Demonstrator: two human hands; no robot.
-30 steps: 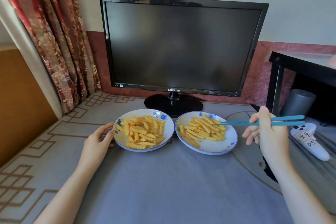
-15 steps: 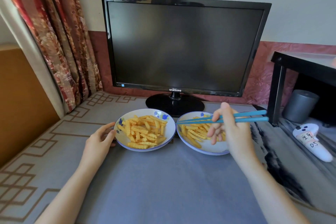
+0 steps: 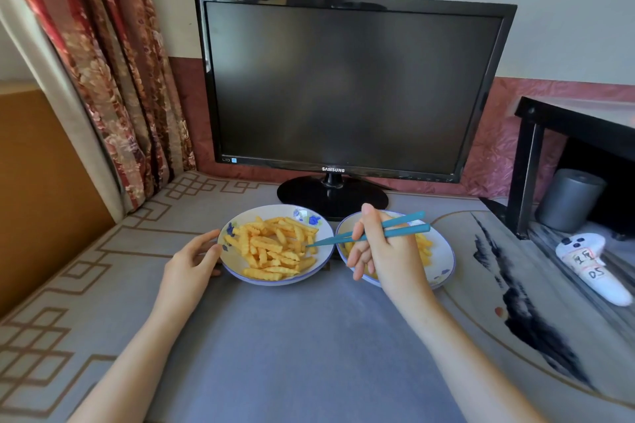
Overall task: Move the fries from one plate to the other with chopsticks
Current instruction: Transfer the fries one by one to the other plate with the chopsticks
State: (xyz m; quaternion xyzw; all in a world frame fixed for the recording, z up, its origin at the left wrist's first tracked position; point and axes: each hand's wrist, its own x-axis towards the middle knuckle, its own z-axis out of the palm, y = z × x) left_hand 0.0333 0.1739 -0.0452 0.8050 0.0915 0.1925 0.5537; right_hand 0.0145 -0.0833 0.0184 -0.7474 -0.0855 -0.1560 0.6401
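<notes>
Two white plates with blue flower rims stand side by side in front of the monitor. The left plate (image 3: 237, 263) holds a heap of crinkle-cut fries (image 3: 275, 247). The right plate (image 3: 443, 261) also holds fries (image 3: 425, 245), mostly hidden behind my right hand (image 3: 385, 251). That hand grips a pair of blue chopsticks (image 3: 402, 228) above the right plate; their tips reach into the right side of the left heap. My left hand (image 3: 190, 264) rests on the table with its fingers against the left plate's rim.
A black monitor (image 3: 343, 86) on a round stand rises just behind the plates. At right a black shelf (image 3: 529, 168) shelters a grey cylinder (image 3: 568, 199), with a white labelled controller (image 3: 591, 264) lying in front. A curtain (image 3: 113, 62) hangs at left.
My right hand has carried the chopsticks leftward from beside the right plate to over it, and their tips now sit in the left plate's fries. The left hand has stayed at the rim.
</notes>
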